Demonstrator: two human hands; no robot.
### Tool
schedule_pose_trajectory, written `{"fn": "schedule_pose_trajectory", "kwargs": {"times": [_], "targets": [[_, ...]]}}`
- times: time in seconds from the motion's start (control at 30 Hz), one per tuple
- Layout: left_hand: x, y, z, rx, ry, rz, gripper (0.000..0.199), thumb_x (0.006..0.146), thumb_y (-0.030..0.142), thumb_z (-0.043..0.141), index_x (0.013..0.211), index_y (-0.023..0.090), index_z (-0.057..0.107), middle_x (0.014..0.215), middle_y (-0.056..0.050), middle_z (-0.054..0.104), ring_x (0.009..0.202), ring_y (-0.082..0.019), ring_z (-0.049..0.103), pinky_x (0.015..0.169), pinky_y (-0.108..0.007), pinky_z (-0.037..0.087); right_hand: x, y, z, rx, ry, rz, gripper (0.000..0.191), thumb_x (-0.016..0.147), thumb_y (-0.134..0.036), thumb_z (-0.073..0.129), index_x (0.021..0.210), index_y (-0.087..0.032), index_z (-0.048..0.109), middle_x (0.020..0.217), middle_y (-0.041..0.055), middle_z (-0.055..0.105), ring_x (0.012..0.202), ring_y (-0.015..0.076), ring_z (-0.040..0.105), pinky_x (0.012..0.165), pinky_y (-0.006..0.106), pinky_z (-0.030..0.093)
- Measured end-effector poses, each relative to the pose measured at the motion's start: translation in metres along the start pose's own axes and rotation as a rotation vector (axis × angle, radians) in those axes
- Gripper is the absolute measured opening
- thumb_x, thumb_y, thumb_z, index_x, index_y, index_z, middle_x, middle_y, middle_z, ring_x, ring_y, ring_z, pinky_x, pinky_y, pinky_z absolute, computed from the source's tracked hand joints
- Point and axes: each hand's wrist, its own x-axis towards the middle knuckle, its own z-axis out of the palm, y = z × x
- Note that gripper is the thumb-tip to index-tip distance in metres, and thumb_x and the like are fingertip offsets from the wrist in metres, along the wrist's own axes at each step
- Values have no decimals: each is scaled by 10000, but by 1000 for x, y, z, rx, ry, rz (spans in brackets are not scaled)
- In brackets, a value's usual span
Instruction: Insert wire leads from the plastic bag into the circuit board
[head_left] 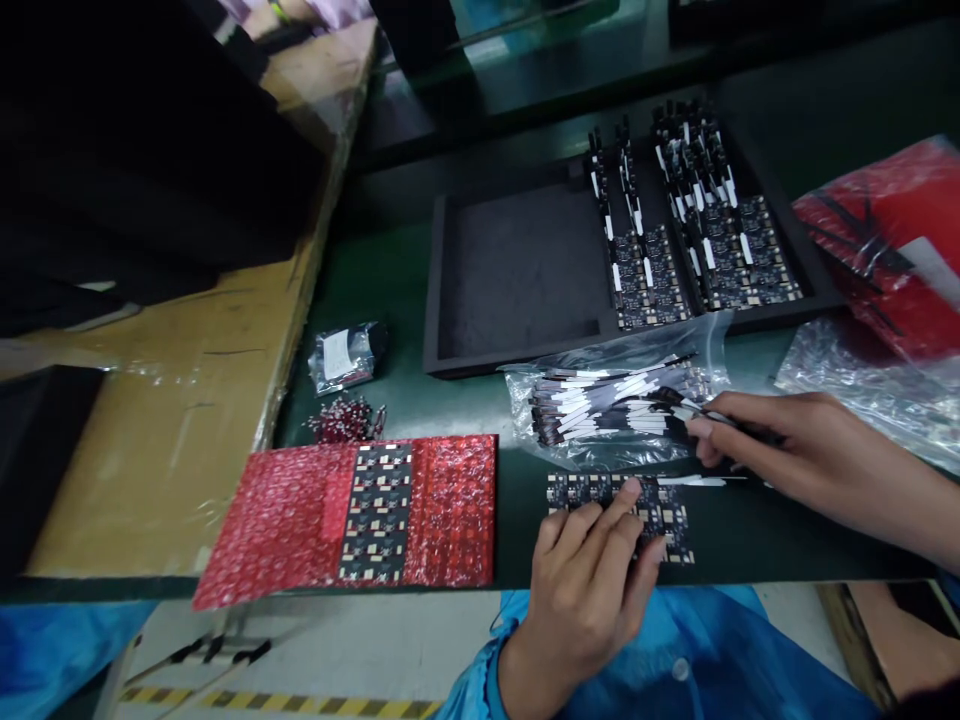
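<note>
My left hand (pixel 589 575) rests on a dark circuit board panel (pixel 671 520) at the table's front edge, fingers spread and pressing on it. A dark strip with a white label (pixel 694 481) lies along the panel's upper right edge. Over the right end of a clear bag (pixel 525 400), my right hand (pixel 757 435) pinches a thin black strip with a white tag (pixel 686 410). Many black-and-white strips (pixel 589 405) lie in and on that bag.
Behind is a black tray (pixel 435 280) holding board panels (pixel 652 280) with strips. Red bubble wrap (pixel 285 510) carries another panel (pixel 377 515). Small red parts (pixel 345 418) and a silvery bag (pixel 345 357) lie left; a red package (pixel 900 240) lies right.
</note>
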Motion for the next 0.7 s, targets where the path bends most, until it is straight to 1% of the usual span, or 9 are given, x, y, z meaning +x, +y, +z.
{"fn": "schedule_pose_trajectory", "kwargs": {"times": [0.1,0.17,0.23,0.27,0.33,0.43,0.5,0.6,0.7], "targets": [[0,0,1,-9,9,-2,188,905,413,643,1035,282,672,1280,78,661,923,-127,680,734,-322,570,0,-5,-10,6,58,5,487,1061,-710,592,952,-292,819,944,66,885,889,344,811,745,380,510],[-1,0,1,-22,9,-9,192,894,404,657,1035,276,674,1271,70,669,913,-125,680,730,-320,561,0,-10,-13,30,94,10,496,1054,-713,601,906,-285,804,886,62,859,862,322,788,745,372,509],[0,0,2,-33,7,-9,190,896,399,655,1041,278,673,1273,66,668,916,-127,683,735,-321,559,0,-16,-12,73,98,32,489,1051,-693,630,817,-276,735,745,24,762,746,262,722,680,339,488],[0,0,2,-38,7,-5,190,902,396,647,1050,279,671,1283,69,661,925,-128,684,739,-320,560,0,-19,-11,99,89,45,483,1045,-679,655,784,-273,692,685,-6,688,682,230,666,633,320,465],[0,0,0,-46,13,10,187,911,391,635,1057,278,666,1314,77,638,944,-129,687,748,-317,566,1,-24,-6,142,59,62,466,1034,-645,693,766,-268,632,655,-53,558,616,182,547,559,294,403],[-2,-1,-4,-53,42,26,190,908,386,637,1059,273,658,1339,71,619,942,-125,689,752,-313,575,2,-30,4,143,2,40,435,1034,-593,694,776,-254,607,703,-71,454,641,157,438,531,277,327],[-5,-2,-8,-62,60,37,192,904,384,643,1051,262,654,1325,55,632,930,-119,688,746,-306,572,2,-33,10,136,-32,15,400,1035,-554,679,789,-248,603,712,-74,430,655,153,417,531,273,305],[-12,-7,-12,-69,74,46,164,907,381,636,1002,249,654,1260,47,679,899,-118,685,722,-301,558,2,-34,22,138,-114,10,326,1017,-473,671,799,-243,597,696,-80,448,646,145,423,528,265,306],[-17,-14,-14,-52,79,30,124,917,384,612,945,274,663,1172,63,721,861,-131,690,701,-312,551,3,-32,34,99,-173,21,308,1005,-447,631,780,-241,589,650,-86,440,622,141,410,524,265,297]]}}
